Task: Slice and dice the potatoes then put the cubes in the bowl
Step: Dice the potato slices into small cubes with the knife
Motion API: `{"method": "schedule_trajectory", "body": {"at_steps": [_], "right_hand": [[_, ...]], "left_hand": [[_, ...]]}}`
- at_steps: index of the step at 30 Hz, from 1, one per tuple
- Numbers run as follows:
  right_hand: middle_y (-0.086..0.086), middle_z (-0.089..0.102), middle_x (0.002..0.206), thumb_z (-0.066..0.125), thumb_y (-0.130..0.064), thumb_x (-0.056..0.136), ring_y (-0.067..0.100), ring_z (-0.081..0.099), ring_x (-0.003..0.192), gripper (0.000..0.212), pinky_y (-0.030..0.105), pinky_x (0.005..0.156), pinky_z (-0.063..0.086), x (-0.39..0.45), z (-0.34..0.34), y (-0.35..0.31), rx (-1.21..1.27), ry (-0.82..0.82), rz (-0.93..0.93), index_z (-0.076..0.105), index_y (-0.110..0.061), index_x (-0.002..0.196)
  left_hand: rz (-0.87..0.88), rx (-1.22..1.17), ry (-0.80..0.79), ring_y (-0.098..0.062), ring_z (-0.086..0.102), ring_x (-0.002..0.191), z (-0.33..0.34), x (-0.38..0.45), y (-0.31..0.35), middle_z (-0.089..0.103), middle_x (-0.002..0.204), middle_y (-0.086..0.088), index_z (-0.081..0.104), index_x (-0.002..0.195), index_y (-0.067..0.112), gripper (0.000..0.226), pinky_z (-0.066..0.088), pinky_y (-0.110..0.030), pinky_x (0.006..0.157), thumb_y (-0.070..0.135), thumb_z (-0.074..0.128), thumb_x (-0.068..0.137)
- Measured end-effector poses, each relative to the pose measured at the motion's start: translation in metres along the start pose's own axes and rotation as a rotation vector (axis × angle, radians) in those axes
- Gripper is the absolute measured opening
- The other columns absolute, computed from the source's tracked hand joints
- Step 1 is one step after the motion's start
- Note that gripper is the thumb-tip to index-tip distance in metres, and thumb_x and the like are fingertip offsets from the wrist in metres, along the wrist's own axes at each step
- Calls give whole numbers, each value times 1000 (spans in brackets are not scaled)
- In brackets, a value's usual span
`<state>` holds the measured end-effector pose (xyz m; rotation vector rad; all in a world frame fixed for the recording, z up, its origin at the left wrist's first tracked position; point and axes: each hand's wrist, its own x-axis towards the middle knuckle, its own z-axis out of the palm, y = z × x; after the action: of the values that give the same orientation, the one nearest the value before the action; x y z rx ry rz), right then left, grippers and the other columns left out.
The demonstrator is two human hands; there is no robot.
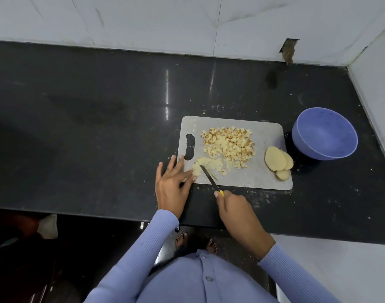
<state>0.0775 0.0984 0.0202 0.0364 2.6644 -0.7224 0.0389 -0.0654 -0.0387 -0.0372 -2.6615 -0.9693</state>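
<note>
Head view, looking down on a dark countertop (99,127) with the work right of centre. The handle of the knife (209,177) is almost wholly hidden inside the right hand (235,212); only a short yellow end shows at the forefinger, and how the fingers lie beneath cannot be made out. The blade edge is thin and partly lost against the potato strips (207,166), so its exact contact with them is unclear. The inside of the blue bowl (325,134), at right centre of the frame and just beside the board's right edge, appears bare, though its near wall hides part of the floor.

The left hand (173,182) lies palm down, fingers spread; its fingertips press on the left end of the strips at the lower left corner of the grey cutting board (263,173), beside the handle slot. The right hand is closed around the knife handle below the board's lower edge, the blade angled up and left across the strips.

A heap of potato cubes (228,144) sits at mid-board. Three overlapping potato slices (278,160) lie at the board's lower right. Both forearms wear ribbed lilac sleeves (143,248).
</note>
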Motion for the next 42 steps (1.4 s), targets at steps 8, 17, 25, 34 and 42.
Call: {"method": "schedule_trajectory", "body": {"at_steps": [8, 17, 25, 34, 42], "right_hand": [[0, 49, 76, 24, -39, 103, 28, 56, 82, 37, 33, 67, 38, 22, 4, -23, -33, -60, -15, 47, -15, 87], [11, 62, 101, 23, -35, 104, 30, 60, 94, 39, 33, 66, 37, 10, 12, -22, -133, -59, 21, 50, -8, 107], [9, 63, 99, 22, -38, 104, 29, 61, 92, 36, 31, 64, 36, -11, 6, 3, -220, -92, 36, 46, -11, 103], [2, 55, 68, 40, -37, 101, 17, 54, 64, 35, 27, 58, 39, 6, -18, 20, 122, -24, 46, 52, -13, 78], [7, 68, 86, 54, -12, 93, 22, 64, 80, 10, 36, 71, 53, 54, -35, 18, 333, 115, 103, 64, -10, 92]], "left_hand": [[-100, 7, -39, -24, 46, 130, 1, 1, 2, 59, 128, -9, 78, 82, 16, 7, 20, -41, 113, 18, 79, 76], [-116, 55, -68, -25, 44, 132, -1, 6, 11, 54, 133, -11, 75, 70, 17, 7, 17, -39, 114, 17, 77, 77], [-115, -1, -117, -27, 47, 129, -5, 8, 10, 55, 133, -11, 74, 71, 15, 6, 29, -38, 108, 15, 77, 77], [-237, -111, -204, -14, 50, 79, -14, 24, 16, 49, 93, 1, 62, 123, 13, 53, 49, -27, 83, 10, 80, 73], [-227, -145, -244, -11, 57, 70, 1, 41, 27, 59, 90, -2, 71, 104, 4, 34, 52, -21, 76, 3, 81, 71]]}}
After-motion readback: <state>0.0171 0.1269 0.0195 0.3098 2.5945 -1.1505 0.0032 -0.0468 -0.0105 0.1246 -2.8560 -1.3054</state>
